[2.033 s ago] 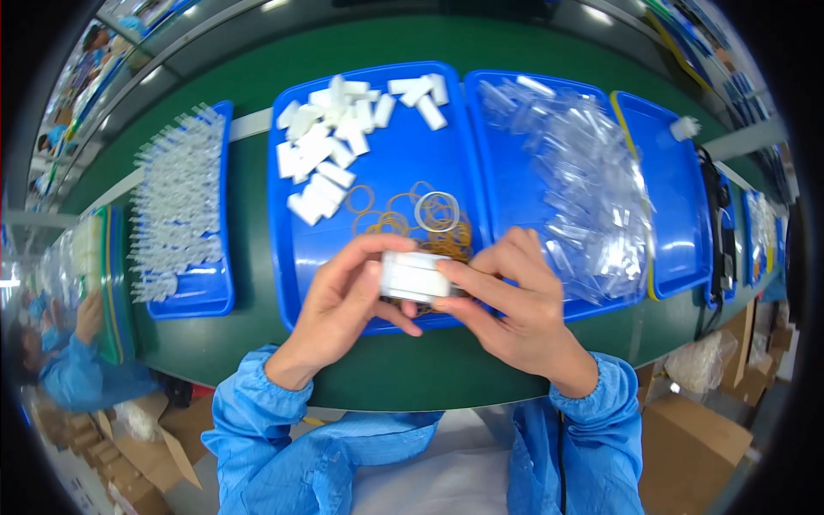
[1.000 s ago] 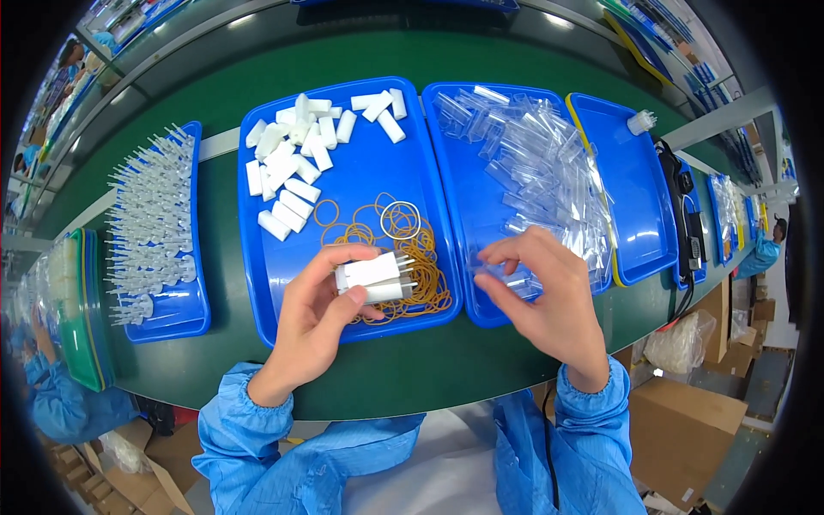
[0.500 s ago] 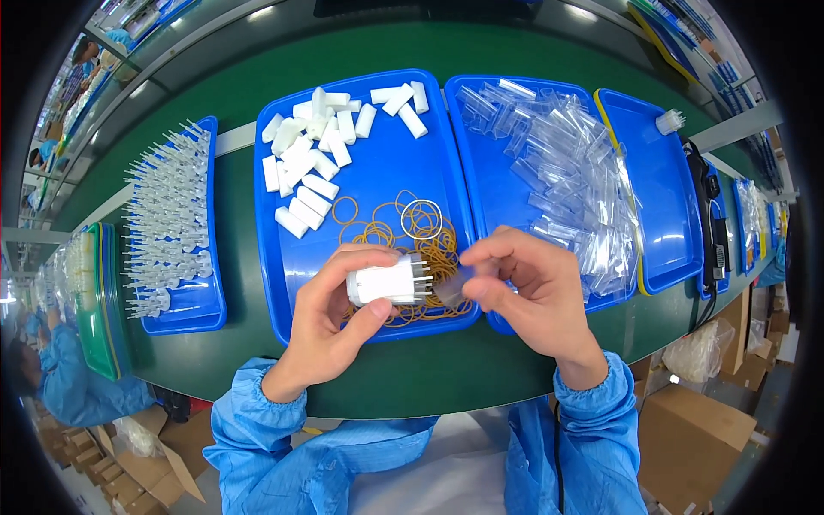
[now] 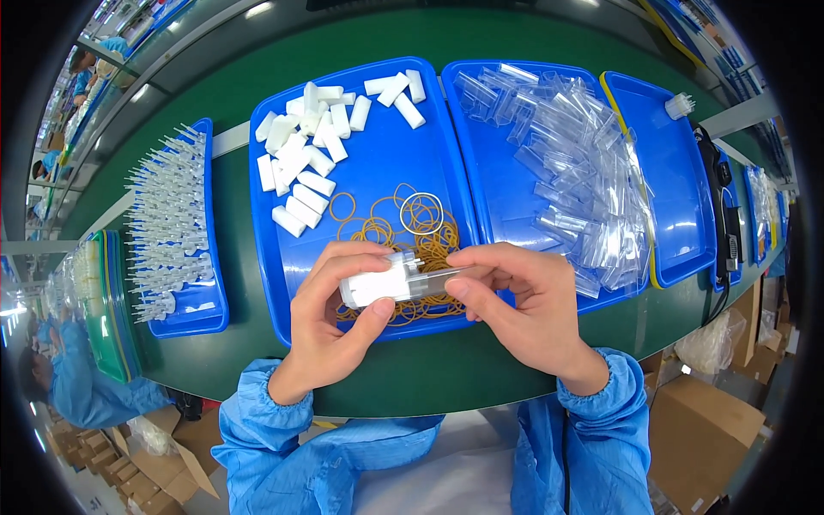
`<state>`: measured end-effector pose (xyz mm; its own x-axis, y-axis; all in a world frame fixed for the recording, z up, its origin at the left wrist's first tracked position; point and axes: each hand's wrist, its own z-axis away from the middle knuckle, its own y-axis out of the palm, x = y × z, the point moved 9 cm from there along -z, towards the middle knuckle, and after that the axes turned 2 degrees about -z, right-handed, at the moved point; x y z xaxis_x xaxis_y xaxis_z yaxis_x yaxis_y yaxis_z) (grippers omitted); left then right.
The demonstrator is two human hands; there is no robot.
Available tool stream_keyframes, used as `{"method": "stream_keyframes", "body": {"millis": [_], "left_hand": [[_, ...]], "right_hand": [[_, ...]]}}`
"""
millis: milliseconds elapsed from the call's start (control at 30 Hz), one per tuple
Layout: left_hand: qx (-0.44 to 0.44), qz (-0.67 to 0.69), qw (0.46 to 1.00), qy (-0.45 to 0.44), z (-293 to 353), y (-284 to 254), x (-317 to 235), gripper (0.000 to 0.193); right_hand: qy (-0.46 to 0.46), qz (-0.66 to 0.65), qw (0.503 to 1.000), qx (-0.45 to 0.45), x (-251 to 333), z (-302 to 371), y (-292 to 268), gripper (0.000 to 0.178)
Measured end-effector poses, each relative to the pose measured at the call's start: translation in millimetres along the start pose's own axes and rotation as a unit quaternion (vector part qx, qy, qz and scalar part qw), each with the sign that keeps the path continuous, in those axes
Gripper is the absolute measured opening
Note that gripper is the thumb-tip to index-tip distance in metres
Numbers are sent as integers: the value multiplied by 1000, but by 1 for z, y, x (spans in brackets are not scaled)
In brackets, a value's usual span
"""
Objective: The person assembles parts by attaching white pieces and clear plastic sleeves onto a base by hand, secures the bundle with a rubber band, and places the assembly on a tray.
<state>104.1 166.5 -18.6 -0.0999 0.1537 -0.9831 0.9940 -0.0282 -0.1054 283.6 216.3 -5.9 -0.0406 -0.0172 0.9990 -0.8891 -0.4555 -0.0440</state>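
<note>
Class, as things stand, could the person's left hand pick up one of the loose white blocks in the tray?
Probably not without freeing itself first: the left hand holds a white bundle. Otherwise the way looks free: nothing stands between it and the loose white blocks in the blue tray.

Free tray floor [image 4: 290, 257] beyond left grip [image 4: 324, 336] (rubber bands [image 4: 442, 246] rightward)

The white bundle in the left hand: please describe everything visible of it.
The white bundle looks blocky and smooth, like plastic, with clear plastic at its left edge and thin pins at its right end. The left hand grips it roughly sideways, pins pointing right, above a blue tray. A clear strip pinched in the right hand overlaps its right end in view; contact is unclear.
</note>
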Motion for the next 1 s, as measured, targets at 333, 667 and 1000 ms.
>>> {"method": "stream_keyframes", "body": {"millis": [333, 667, 1000], "left_hand": [[-8, -86, 996, 29, -2, 1, -12, 34], [-37, -104, 993, 29, -2, -3, -10, 30], [0, -114, 993, 30, 1, -1, -11, 28]], "right_hand": [[-89, 6, 995, -38, 15, 3, -3, 20], [-96, 53, 993, -41, 17, 4, 0, 23], [-61, 28, 996, -55, 5, 3, 0, 21]]}}
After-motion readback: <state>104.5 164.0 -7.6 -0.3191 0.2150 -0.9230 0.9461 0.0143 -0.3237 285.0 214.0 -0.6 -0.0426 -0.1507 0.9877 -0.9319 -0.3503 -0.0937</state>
